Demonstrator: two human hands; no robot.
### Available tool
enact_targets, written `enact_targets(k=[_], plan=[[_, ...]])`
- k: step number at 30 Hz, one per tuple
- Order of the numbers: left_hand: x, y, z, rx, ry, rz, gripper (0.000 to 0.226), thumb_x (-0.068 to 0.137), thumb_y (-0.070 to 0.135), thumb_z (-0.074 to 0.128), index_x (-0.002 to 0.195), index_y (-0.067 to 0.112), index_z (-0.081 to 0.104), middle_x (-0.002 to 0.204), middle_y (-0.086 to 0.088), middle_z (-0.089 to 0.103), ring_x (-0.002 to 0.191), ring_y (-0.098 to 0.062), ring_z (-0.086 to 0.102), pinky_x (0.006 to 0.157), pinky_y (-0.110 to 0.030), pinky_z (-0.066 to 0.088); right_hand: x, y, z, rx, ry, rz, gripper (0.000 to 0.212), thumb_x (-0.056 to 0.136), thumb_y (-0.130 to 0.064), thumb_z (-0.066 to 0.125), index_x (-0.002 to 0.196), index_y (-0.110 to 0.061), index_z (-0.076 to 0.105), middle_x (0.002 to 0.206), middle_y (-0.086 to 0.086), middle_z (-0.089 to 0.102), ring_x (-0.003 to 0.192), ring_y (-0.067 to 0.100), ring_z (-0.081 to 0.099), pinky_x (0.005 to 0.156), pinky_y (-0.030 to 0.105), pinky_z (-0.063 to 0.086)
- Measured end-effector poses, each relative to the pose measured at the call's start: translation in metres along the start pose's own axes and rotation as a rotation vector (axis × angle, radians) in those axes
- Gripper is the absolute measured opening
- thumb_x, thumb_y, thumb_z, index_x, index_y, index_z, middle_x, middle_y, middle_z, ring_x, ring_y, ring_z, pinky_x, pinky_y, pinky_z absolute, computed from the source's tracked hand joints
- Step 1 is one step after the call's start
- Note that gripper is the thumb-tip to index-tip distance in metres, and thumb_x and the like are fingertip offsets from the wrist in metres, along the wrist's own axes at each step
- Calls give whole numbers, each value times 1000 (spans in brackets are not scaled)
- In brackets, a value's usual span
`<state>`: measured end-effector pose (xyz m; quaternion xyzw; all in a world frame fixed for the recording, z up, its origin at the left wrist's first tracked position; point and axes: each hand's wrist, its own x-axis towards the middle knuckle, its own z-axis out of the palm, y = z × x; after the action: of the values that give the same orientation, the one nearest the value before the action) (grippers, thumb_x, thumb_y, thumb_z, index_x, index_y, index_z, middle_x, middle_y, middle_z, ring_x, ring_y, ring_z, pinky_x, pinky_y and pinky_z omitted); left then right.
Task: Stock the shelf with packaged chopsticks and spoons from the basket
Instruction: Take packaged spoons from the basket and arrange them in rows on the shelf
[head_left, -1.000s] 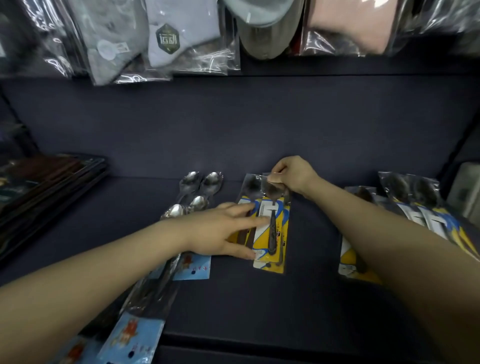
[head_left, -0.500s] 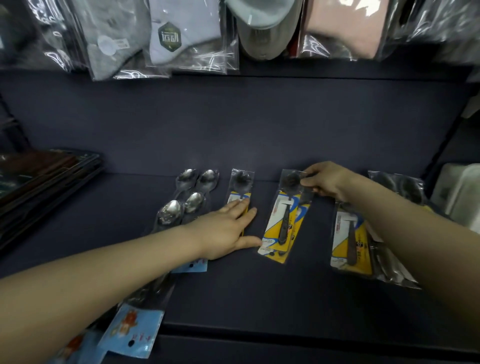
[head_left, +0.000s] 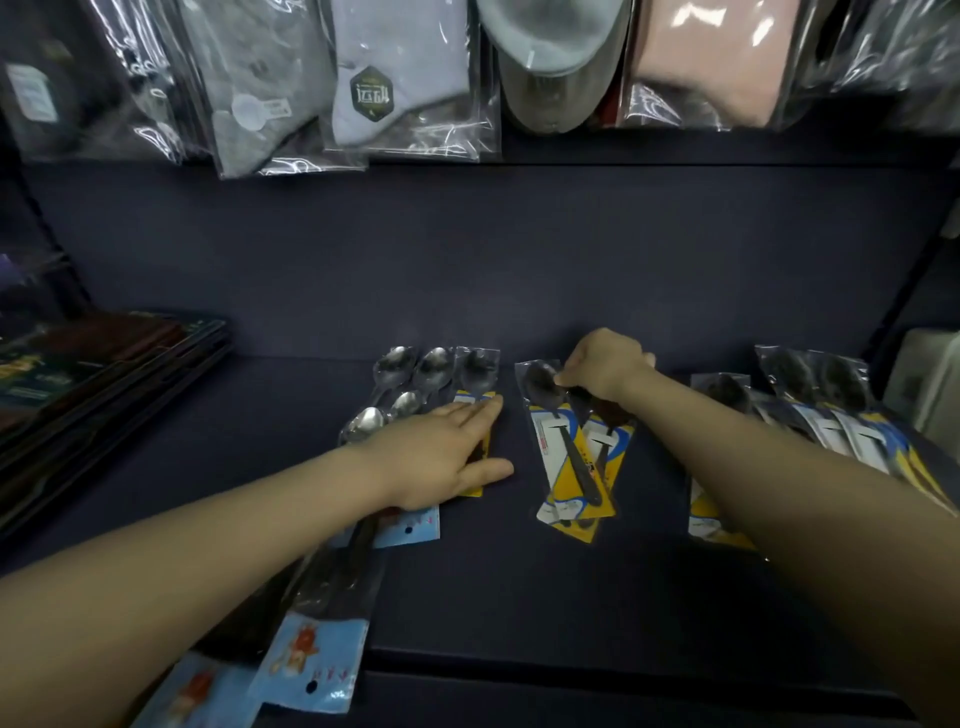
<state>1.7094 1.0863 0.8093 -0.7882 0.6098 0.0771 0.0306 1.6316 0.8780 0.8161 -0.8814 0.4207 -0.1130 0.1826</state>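
Note:
On the dark shelf (head_left: 519, 582) lie several packaged spoons. My left hand (head_left: 441, 457) lies flat with straight fingers on a yellow-carded spoon pack (head_left: 475, 371), pressing it down beside the blue-carded spoon packs (head_left: 400, 374). My right hand (head_left: 605, 364) pinches the top end of two overlapping yellow-carded spoon packs (head_left: 571, 457) lying in the shelf's middle. More yellow-carded spoon packs (head_left: 831, 410) lie at the right, partly behind my right forearm. No basket is in view.
Bagged socks (head_left: 395, 78) hang from above along the shelf's back wall. A stack of flat dark packages (head_left: 93, 374) sits at the left. Blue-carded packs (head_left: 311, 654) overhang the shelf's front edge at lower left.
My right hand has moved the spoon pack it held left and back, onto a second pack. My left hand has slid slightly left, still flat on its pack.

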Motion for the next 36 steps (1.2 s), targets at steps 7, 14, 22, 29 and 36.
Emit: enact_targets(k=[7, 14, 22, 29, 36], plan=[[-8, -28, 13, 103, 16, 14, 68, 95, 51, 21, 149, 16, -3, 159, 1, -8, 146, -14, -7, 117, -26, -4, -21, -33, -3, -91, -91, -435, 23, 88, -25, 57, 104, -8, 60, 111, 11, 63, 104, 27, 59, 80, 29, 43], [-13, -46, 6, 61, -36, 83, 80, 78, 73, 10, 146, 34, -3, 157, 11, -13, 145, -9, -12, 120, -43, 7, -53, -19, 9, -510, -387, -477, 64, 97, -48, 28, 151, -17, 10, 161, -2, 0, 148, 19, -1, 118, 36, 9], [-23, -62, 2, -108, 139, 243, 76, 84, 64, 21, 147, 28, 0, 155, 12, -14, 143, -3, -12, 119, -26, 0, -50, -43, 32, -290, -137, -454, 65, 98, -41, 33, 149, -5, 13, 160, 13, 7, 148, 25, 5, 120, 36, 12], [-89, -116, 2, -283, -12, 73, 107, 49, 93, 31, 137, 48, -8, 148, 25, -20, 139, 6, -15, 113, -15, -1, -116, -94, 32, -36, -306, -809, 66, 90, -43, 52, 145, -13, 32, 155, 1, 28, 142, 12, 26, 106, 4, 13], [-102, -116, 18, -70, -129, 45, 120, 46, 87, 30, 142, 35, -19, 137, 22, -40, 129, 5, -32, 108, -18, -9, -128, -100, 63, -323, -411, -657, 104, 77, -73, 43, 149, -21, -11, 160, -1, -15, 147, 11, -13, 122, 38, -3]])
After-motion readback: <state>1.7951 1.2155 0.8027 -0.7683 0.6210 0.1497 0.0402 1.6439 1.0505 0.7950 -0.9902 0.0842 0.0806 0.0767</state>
